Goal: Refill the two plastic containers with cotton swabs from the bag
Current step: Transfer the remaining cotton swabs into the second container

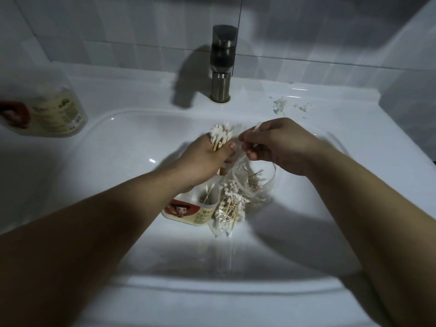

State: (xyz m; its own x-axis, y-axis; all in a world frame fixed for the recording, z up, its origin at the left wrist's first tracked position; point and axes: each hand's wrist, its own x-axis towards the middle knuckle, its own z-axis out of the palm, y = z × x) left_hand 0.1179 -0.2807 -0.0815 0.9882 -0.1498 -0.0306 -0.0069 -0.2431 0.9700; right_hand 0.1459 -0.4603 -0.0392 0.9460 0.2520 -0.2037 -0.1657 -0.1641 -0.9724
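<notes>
White cotton swabs (220, 135) stand bunched in the gripping left hand (203, 159) at frame centre; right hand (276, 147) pinches the bag (245, 187) by its top.

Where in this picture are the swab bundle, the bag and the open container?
swab bundle (220, 134): head view, on its white cotton tips.
bag (236, 206): head view, on its swab-filled lower part.
open container (186, 212): head view, on its printed label.

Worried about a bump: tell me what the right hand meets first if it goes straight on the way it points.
Most likely the bunch of cotton swabs gripped in the left hand: the right hand, pinching a swab, points left straight at it across a small gap. Depth is unclear.
</notes>
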